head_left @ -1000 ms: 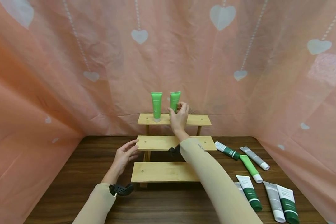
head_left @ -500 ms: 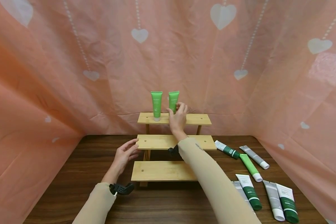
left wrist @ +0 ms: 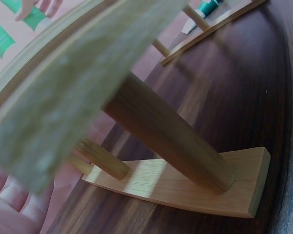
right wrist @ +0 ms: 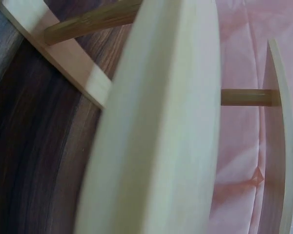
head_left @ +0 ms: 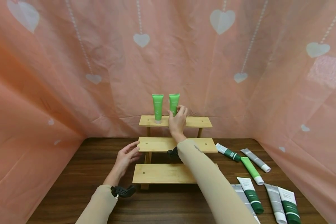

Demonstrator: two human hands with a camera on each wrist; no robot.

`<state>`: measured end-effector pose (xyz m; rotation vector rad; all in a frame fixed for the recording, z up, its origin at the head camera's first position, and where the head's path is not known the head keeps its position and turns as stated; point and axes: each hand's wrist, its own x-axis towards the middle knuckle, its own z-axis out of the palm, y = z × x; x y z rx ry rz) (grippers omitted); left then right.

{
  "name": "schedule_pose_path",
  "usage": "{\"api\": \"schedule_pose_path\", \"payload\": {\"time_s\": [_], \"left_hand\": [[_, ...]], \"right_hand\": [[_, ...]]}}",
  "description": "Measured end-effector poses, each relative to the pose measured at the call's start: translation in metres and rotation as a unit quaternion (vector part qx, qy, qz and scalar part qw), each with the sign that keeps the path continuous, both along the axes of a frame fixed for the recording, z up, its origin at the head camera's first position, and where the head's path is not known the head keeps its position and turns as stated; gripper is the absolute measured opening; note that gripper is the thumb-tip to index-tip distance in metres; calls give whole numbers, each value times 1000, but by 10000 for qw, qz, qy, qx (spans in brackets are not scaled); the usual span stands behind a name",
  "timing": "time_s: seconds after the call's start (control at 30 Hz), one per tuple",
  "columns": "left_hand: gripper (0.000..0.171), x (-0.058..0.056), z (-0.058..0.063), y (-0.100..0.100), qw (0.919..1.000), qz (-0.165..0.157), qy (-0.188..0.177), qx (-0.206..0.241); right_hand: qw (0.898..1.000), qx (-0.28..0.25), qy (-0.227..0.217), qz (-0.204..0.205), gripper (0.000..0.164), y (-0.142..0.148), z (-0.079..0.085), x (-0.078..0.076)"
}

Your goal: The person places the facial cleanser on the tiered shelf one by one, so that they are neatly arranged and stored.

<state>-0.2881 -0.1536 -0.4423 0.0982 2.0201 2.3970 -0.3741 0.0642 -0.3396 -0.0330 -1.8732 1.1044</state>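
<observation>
A three-tier wooden display shelf (head_left: 168, 174) stands on the table. On its top tier, one green squeeze tube (head_left: 158, 107) stands upright on its white cap. To the right of it, my right hand (head_left: 178, 121) pinches a second green squeeze tube (head_left: 174, 101) near its lower part; its cap is hidden behind the hand. At the left end of the middle tier (head_left: 156, 144), my left hand (head_left: 126, 157) holds the board's edge with thumb and fingers. Part of that hand's fingers (left wrist: 19, 204) shows beside the board in the left wrist view.
Several tubes lie on the table to the right: a green one (head_left: 250, 169), grey ones such as the grey tube (head_left: 256, 160), and white-and-green ones such as this tube (head_left: 250, 194). Pink curtain (head_left: 114, 77) with hearts surrounds the dark wooden table (head_left: 81, 177).
The tube in my right hand has shifted slightly left and stands straighter than a second ago. My left hand stays at the middle tier's end. The head view has tilted slightly.
</observation>
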Motion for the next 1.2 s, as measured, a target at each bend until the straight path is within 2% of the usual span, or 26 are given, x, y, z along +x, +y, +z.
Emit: {"api": "schedule_pose_path", "payload": {"time_s": [0.23,0.47,0.6,0.83,1.0,1.2], "left_hand": [[47,-1,1,2,9999,-80,108,-48],[45,0,11,-3,9998,3,128,129],[45,-1,16,-6,9998,2,211,-8],[44,-3,18,-10,9996,44,180,-216],[45,-6,18,-9,9987,-16,155,-492],[46,-4,18,-9,9988,-46,182,-457]], "right_hand": [[9993,260,-71,-260,44,4,1,1],[9990,398,-40,-209,48,8,2,8],[9988,491,30,-81,48,12,3,12],[9973,684,149,225,45,19,2,22],[9976,516,226,390,43,24,5,31],[9967,293,117,744,38,30,11,44]]}}
